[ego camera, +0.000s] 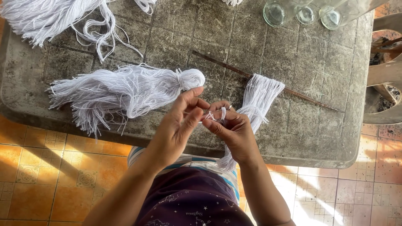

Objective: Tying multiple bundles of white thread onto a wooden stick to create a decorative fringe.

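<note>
My left hand (178,125) and my right hand (232,132) meet over the near edge of a worn grey table (318,96). Both pinch a short length of white thread (213,116) between the fingertips. Several white threads (257,98) hang knotted from a thin brown stick (310,99) lying across the table, and their ends trail down past my right wrist. A tied bundle of white thread (125,92) lies just left of my left hand.
More loose white thread (50,19) is heaped at the far left corner. Three clear glass jars (305,12) stand at the far right. A plastic chair (387,75) is beside the table's right edge. Orange floor tiles (46,175) lie below.
</note>
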